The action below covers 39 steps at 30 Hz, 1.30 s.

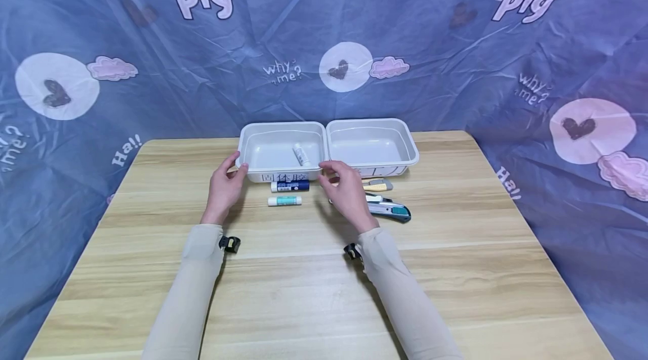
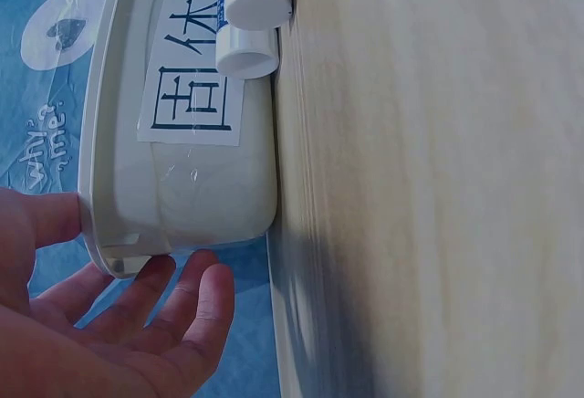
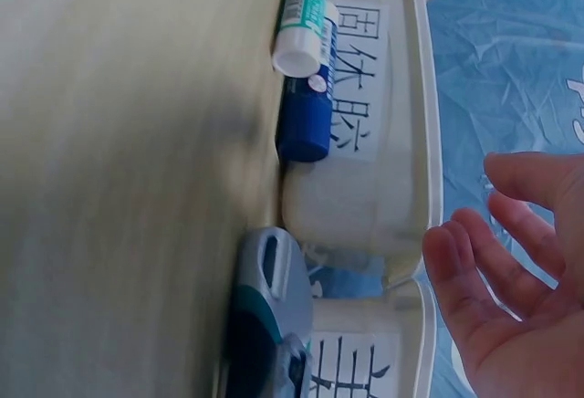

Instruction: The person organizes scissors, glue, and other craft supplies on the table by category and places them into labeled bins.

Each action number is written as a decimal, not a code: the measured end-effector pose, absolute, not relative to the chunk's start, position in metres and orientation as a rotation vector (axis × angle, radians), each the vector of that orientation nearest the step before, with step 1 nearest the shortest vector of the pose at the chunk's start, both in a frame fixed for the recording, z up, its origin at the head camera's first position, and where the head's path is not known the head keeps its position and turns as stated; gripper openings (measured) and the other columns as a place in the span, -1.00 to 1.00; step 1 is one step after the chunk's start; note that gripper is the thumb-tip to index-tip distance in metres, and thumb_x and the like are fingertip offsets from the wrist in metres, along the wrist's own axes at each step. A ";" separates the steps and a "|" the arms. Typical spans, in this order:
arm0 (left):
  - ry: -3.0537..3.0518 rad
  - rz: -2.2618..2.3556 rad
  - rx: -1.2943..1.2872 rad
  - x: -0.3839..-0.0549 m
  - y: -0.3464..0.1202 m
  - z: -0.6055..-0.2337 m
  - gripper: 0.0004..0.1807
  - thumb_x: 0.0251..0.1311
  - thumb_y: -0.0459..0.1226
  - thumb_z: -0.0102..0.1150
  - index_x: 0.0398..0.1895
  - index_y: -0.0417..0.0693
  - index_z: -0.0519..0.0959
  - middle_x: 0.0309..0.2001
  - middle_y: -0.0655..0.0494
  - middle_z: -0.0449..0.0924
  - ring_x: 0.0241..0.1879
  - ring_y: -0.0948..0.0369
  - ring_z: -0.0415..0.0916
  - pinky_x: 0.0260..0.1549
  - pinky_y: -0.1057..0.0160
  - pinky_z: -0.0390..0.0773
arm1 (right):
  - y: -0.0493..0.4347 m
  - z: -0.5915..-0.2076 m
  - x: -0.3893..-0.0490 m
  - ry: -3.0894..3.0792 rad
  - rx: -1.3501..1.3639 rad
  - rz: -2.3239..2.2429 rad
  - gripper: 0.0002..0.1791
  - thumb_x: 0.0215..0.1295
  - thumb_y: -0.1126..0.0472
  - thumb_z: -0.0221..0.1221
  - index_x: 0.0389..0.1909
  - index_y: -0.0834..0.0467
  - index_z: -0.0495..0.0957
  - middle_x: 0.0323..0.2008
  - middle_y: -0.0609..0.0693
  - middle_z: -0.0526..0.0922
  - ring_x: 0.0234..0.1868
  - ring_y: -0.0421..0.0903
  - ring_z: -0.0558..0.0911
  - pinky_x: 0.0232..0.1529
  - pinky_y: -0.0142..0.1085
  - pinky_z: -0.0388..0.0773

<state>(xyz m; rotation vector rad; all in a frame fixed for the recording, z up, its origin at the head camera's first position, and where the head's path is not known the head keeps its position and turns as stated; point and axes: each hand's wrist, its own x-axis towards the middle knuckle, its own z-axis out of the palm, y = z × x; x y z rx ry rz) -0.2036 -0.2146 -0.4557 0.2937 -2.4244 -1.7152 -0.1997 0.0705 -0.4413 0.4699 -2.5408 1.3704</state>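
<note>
A white plastic container [image 1: 280, 170] with a paper label of Chinese characters stands at the back of the table, a white glue stick [image 1: 301, 154] lying inside. My left hand [image 1: 225, 187] grips its left front corner, thumb on the rim [image 2: 88, 170] and fingers curled round the end wall. At the opposite corner, my right hand [image 1: 346, 192] hovers with fingers spread and loosely bent, fingertips right by the rim [image 3: 432, 142]. A blue-and-white glue stick [image 1: 296, 185] lies along the container's front. Closer to me is a teal-and-white glue stick [image 1: 285, 201].
A second labelled white container [image 1: 374, 149] stands directly right of the first. In front of it lie a yellow-and-grey utility knife [image 1: 378, 185] and a teal-and-silver one [image 1: 395, 211], partly behind my right hand. A blue printed cloth [image 1: 304, 22] hangs behind the table [image 1: 288, 292].
</note>
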 end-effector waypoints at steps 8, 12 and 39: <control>-2.422 -1.739 0.291 -0.204 -0.215 -0.455 -0.41 0.50 -0.19 0.10 0.55 -0.02 0.30 0.49 -0.07 0.33 0.28 -0.09 0.51 0.23 -0.02 0.51 | 0.062 -0.446 -0.194 -2.614 0.559 1.302 -0.64 0.32 0.27 0.35 0.12 0.19 0.64 0.02 0.13 0.72 -0.04 0.01 0.69 0.01 -0.18 0.67; -2.427 -1.730 0.290 -0.204 -0.215 -0.454 -0.41 0.51 -0.17 0.09 0.55 -0.01 0.29 0.49 -0.08 0.34 0.29 -0.09 0.50 0.24 0.01 0.51 | 0.059 -0.446 -0.192 -2.636 0.598 1.285 -0.63 0.32 0.27 0.35 0.13 0.18 0.64 0.04 0.12 0.73 0.01 0.02 0.68 0.03 -0.17 0.66; -2.439 -1.701 0.285 -0.205 -0.218 -0.455 -0.41 0.51 -0.16 0.09 0.55 -0.03 0.30 0.46 -0.12 0.38 0.25 -0.09 0.53 0.02 0.31 0.51 | 0.038 -0.456 -0.183 -2.923 0.865 0.949 -0.69 0.41 0.21 0.27 0.13 0.12 0.66 0.15 0.05 0.69 0.26 0.04 0.58 0.36 -0.08 0.43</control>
